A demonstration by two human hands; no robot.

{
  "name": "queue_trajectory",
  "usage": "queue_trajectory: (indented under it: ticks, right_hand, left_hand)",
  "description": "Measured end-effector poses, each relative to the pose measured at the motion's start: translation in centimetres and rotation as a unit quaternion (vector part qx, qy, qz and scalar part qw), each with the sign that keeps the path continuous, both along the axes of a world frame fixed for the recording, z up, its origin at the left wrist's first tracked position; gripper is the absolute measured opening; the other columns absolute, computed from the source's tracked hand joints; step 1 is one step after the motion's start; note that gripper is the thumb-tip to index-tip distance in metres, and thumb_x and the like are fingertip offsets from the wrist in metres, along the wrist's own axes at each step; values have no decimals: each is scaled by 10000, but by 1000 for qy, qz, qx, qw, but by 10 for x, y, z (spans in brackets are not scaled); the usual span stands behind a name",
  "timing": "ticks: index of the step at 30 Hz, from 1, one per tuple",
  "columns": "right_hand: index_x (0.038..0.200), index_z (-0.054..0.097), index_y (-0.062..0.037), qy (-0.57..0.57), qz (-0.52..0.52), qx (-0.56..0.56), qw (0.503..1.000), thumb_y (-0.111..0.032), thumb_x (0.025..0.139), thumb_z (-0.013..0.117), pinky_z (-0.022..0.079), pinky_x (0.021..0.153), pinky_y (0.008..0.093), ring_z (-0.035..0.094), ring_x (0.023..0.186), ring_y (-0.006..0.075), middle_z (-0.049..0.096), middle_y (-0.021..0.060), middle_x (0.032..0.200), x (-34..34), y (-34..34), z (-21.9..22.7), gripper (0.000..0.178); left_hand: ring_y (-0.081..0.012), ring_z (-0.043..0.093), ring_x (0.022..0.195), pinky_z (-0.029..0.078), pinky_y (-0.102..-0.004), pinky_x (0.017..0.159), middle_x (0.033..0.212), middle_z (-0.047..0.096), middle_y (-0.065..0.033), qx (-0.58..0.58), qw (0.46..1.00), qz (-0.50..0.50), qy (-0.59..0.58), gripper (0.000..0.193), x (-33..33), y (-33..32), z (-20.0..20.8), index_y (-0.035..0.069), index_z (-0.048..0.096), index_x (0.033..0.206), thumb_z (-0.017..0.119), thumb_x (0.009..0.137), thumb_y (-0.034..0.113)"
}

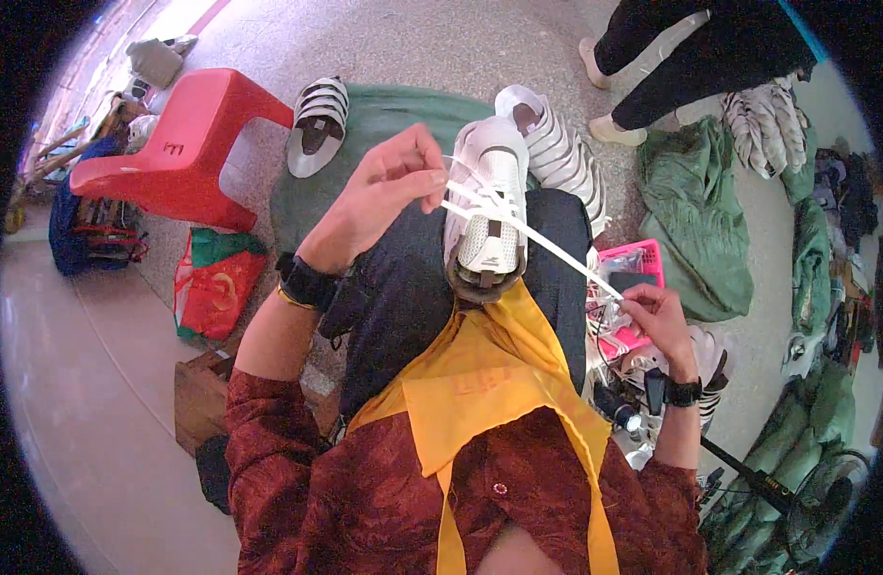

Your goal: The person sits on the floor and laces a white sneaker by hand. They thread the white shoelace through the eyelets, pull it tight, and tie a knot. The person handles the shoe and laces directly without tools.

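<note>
A white sneaker (487, 196) rests on my lap, heel toward me, on dark trousers. My left hand (389, 187) is raised just left of the shoe and pinches one end of the white shoelace (547, 247). My right hand (654, 316) sits lower right and pinches the other end, so the lace runs taut across the shoe's top. Both wrists wear black bands.
A pink basket (642, 261) stands by my right hand. More white shoes (319, 125) lie on a green cloth ahead. A red plastic stool (187, 144) is at the left, green sacks (695, 211) at the right. Another person's legs (652, 67) stand at the top.
</note>
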State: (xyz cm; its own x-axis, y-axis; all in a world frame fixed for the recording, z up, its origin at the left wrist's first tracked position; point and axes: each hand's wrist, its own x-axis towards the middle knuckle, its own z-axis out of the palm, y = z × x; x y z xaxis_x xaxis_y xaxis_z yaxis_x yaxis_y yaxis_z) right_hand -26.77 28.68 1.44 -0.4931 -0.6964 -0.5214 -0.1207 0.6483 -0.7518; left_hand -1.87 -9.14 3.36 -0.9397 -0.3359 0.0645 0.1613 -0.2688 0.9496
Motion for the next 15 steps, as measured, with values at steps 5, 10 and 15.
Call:
queue_trajectory:
  ticks: [5,10,15]
  right_hand:
    - [1029,724,-18,-23,-1,-63,998,-74,918,715,447,497,203,586,603,34,703,-3,827,15,-28,8,125]
    - [1060,695,-20,-57,22,-123,990,-64,906,727,442,489,196,587,618,23,704,5,848,52,-92,26,164]
    - [1030,632,-45,-54,65,-203,975,-24,892,728,435,493,183,599,659,13,713,6,864,82,-143,14,170]
  left_hand:
    - [-37,401,619,276,-215,534,694,429,67,-64,993,20,-99,187,14,-6,23,111,512,862,582,1008,203]
    - [-22,395,601,273,-222,523,674,450,74,-244,952,74,-168,278,34,-29,34,109,540,763,619,1000,231]
    - [-123,495,615,395,-294,568,679,486,-47,-472,849,156,-179,183,50,-37,-5,20,548,839,665,925,132]
